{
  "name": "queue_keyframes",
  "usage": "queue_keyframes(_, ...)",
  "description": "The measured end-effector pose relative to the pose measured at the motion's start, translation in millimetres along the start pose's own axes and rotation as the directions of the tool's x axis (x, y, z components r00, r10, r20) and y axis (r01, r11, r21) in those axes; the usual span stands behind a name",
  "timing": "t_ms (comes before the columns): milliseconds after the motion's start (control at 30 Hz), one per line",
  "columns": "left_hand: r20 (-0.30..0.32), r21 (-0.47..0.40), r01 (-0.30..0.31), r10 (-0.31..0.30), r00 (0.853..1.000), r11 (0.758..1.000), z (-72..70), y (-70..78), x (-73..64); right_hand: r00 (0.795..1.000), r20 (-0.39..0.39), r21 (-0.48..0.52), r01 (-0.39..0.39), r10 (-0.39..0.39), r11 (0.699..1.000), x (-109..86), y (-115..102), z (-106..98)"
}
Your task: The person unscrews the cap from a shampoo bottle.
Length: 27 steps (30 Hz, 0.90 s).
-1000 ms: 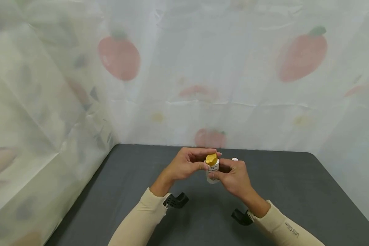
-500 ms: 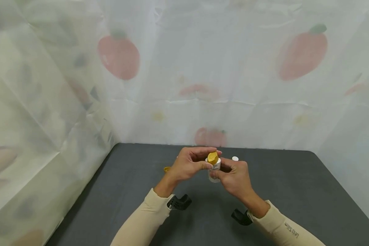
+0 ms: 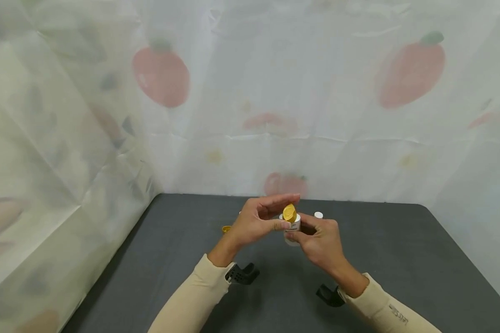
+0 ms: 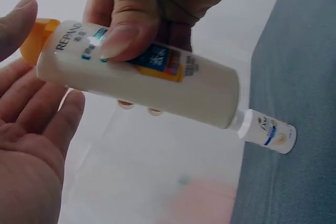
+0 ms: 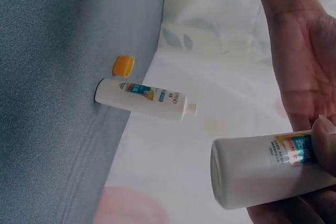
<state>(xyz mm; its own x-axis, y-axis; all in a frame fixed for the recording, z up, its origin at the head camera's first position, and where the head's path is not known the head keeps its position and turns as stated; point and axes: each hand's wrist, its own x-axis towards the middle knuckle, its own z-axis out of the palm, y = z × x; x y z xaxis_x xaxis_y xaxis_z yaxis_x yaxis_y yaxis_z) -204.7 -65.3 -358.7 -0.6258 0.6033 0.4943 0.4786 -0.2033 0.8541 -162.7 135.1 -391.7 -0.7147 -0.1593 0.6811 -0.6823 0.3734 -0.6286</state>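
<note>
Fingers of the left hand point(image 3: 258, 219) are extended, with the thumb spread well away from them; the orange-yellow cap point(image 3: 289, 213) of the held bottle lies in this gap, and whether skin touches it cannot be told. Fingers of the right hand point(image 3: 322, 236) curl round the body of the held bottle point(image 4: 173, 97), the thumb lying across its label. The bottle is held above the dark table point(image 3: 383, 263), cap end towards the left hand; its walls are whitish and the contents cannot be made out. The right-wrist view shows a second white bottle point(image 5: 144, 99) standing on the table, its narrow neck uncapped, with a loose yellow cap point(image 5: 124, 66) just beside it; the head view shows part of that cap. The left-wrist view shows a small white bottle point(image 4: 272, 131) with a blue-marked label; the head view gives only its white top, beyond the right hand.
</note>
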Motion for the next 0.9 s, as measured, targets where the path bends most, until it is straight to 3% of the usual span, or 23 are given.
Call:
queue_keyframes(233,0.030,-0.074,-0.027,0.029,0.999,0.997,-1.5,0.5,1.3,1.000,0.011,-0.003,-0.004,0.004,1.000,-0.8,1,0)
queue_keyframes(667,-0.081,-0.016,0.003,-0.004,0.997,1.000,11.6,-4.4,0.3,0.999,-0.042,-0.023,0.026,-0.027,0.999,-4.3,3,0)
queue_keyframes(900,-0.165,0.053,-0.020,0.029,0.986,0.998,20.6,-9.6,-0.4,0.995,-0.084,-0.045,0.056,-0.059,0.997,-6.0,7,3)
